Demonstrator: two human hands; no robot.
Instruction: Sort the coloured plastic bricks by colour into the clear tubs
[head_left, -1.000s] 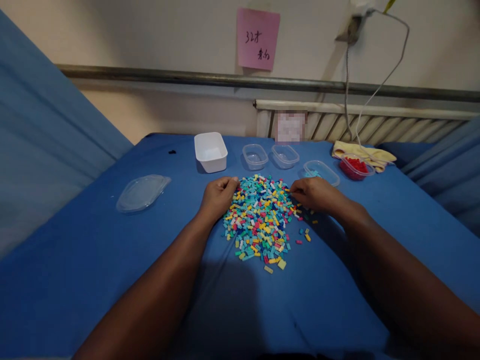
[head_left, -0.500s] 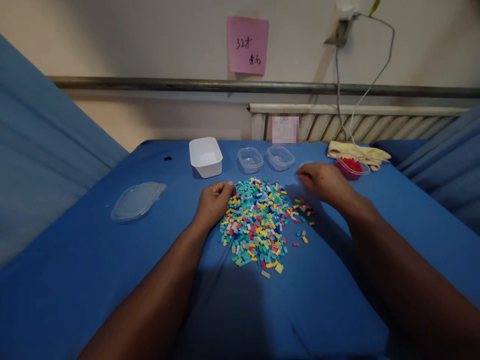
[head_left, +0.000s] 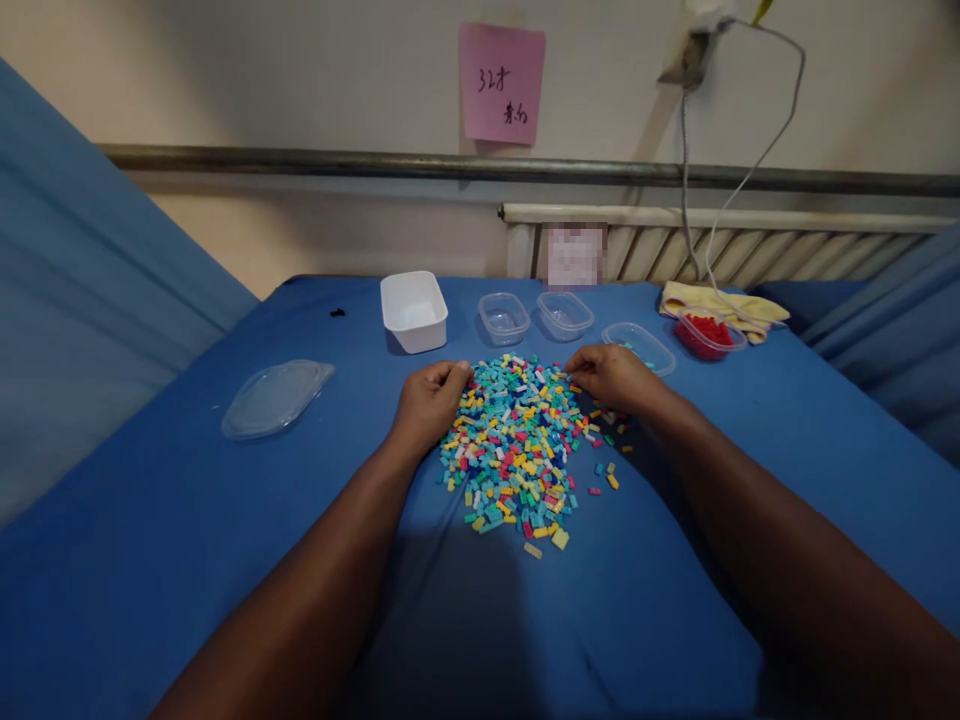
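A pile of small toy building bricks (head_left: 517, 430) in turquoise, yellow, pink, green, white and dark blue lies on the blue cloth between my hands. My left hand (head_left: 431, 405) rests at the pile's upper left edge, fingers curled and thumb pressed in; whatever it may hold is hidden. At the upper right edge, my right hand (head_left: 611, 378) reaches in with fingertips close together; I cannot make out what is between them. Just beyond it sits a shallow clear lid (head_left: 660, 355) with a few turquoise bricks in it.
Behind the pile stand a white tub (head_left: 415, 325) and two clear containers, one left (head_left: 504, 322) and one right (head_left: 564, 318). A tub of red bricks (head_left: 705, 335) is beside a yellow cloth (head_left: 727, 305). At left lies another clear lid (head_left: 277, 398).
My right hand has moved left and slightly down, from over the shallow clear lid to the pile's edge, uncovering the lid. My left hand has stayed in place.
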